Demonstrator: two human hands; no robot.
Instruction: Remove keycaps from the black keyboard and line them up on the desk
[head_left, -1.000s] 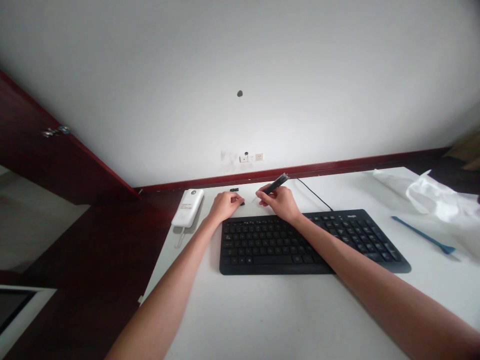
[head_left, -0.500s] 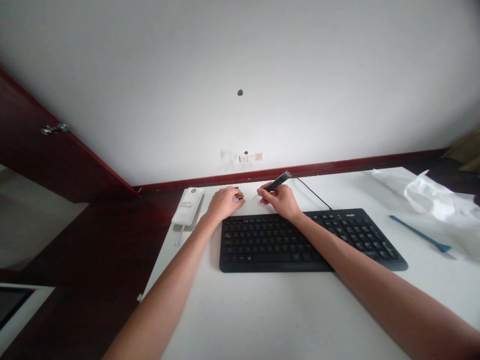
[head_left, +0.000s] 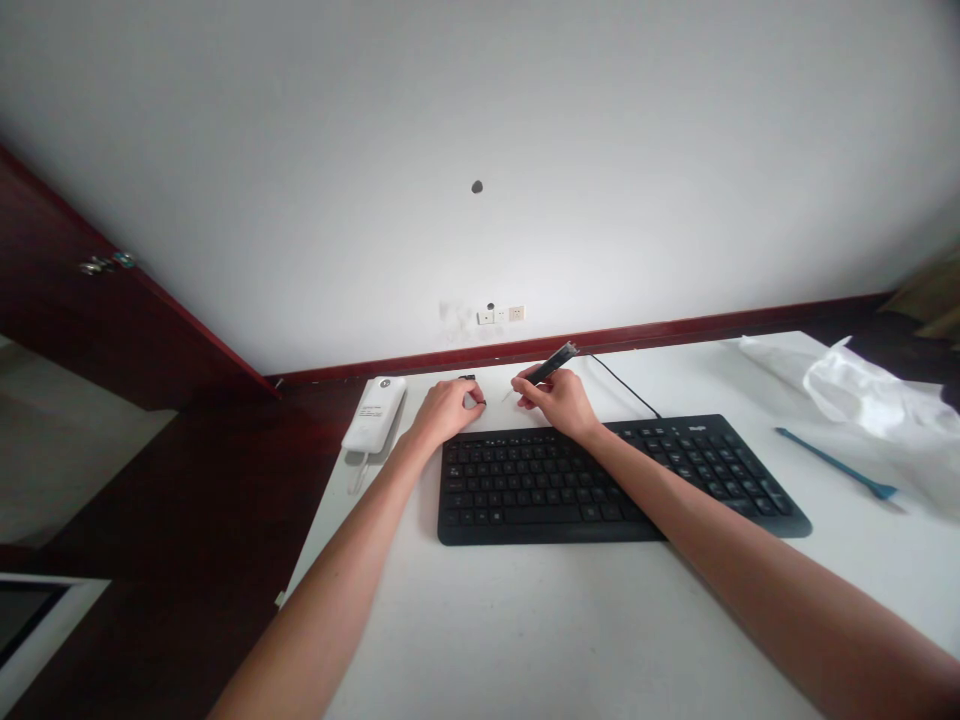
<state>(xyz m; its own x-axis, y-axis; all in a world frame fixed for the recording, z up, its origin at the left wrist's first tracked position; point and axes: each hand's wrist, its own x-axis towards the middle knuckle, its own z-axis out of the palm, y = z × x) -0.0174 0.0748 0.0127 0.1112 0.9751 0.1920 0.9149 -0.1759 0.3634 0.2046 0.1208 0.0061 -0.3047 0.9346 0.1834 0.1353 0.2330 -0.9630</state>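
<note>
My left hand (head_left: 448, 407) rests beyond the keyboard's back left edge, its fingers curled in a pinch around a small black piece (head_left: 468, 378). Most of that piece is hidden by the fingers, so its kind is unclear. Opposite it, my right hand (head_left: 561, 400) is closed on a black pen-shaped tool (head_left: 551, 364). The tool tilts up to the right, and its thin pale tip points down-left toward my left hand, a short gap apart. Under my right wrist and forearm lies a black keyboard (head_left: 525, 490), partly covered by them.
A white power bank-like device (head_left: 373, 418) with a short cable sits at the table's left edge. To the right are a blue brush-like stick (head_left: 832, 462) and a crumpled white bag (head_left: 862, 385). The keyboard's cable (head_left: 626, 385) runs off the back of the white table (head_left: 510, 620).
The view has shifted very slightly. Slightly more of the small black piece shows above my left fingers; both hands otherwise keep their places and grips.
</note>
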